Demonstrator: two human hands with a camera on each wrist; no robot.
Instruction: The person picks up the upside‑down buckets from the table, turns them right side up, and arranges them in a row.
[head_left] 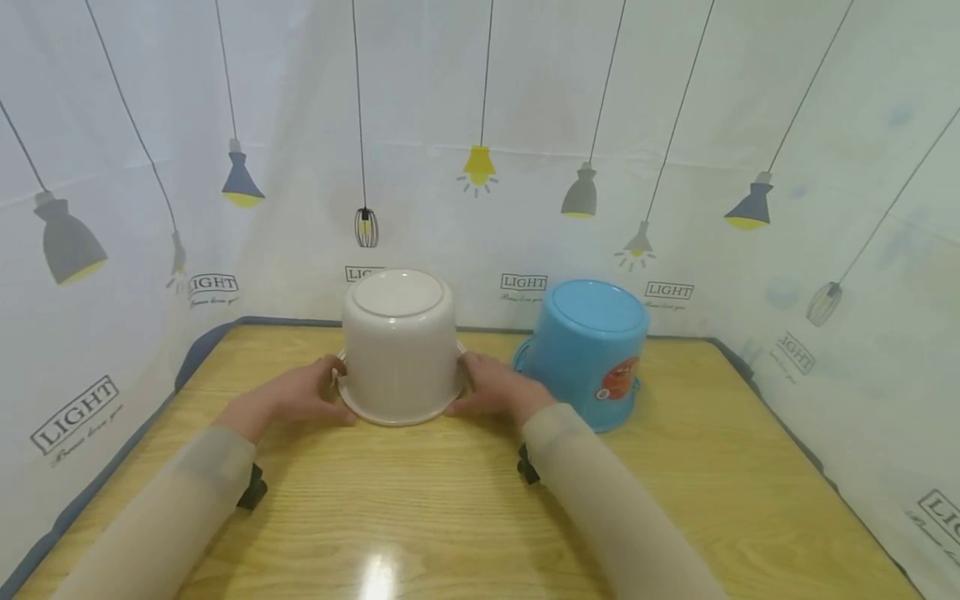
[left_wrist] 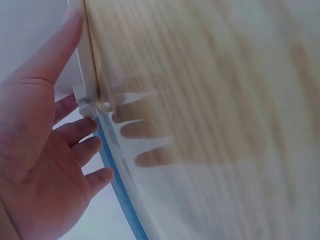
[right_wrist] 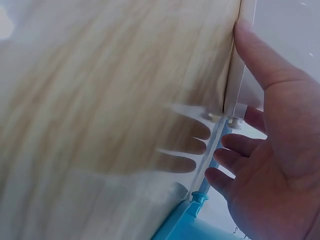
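A white bucket point(head_left: 400, 354) stands upside down on the wooden table, its round base facing up. My left hand point(head_left: 303, 393) holds its rim from the left side. In the left wrist view, that thumb lies along the rim point(left_wrist: 86, 60) and the index finger reaches behind near a small lug. From the right side, my right hand point(head_left: 495, 387) holds the same rim, thumb on the near side, as the right wrist view shows. Just right of that hand a blue bucket point(head_left: 577, 354) with a red sticker also stands upside down. The undersides of both buckets are hidden.
The glossy wooden table point(head_left: 405, 508) has a blue edge along the back. A white sheet point(head_left: 420, 100) printed with hanging lamps surrounds it at the back and sides. The blue bucket is close to my right wrist.
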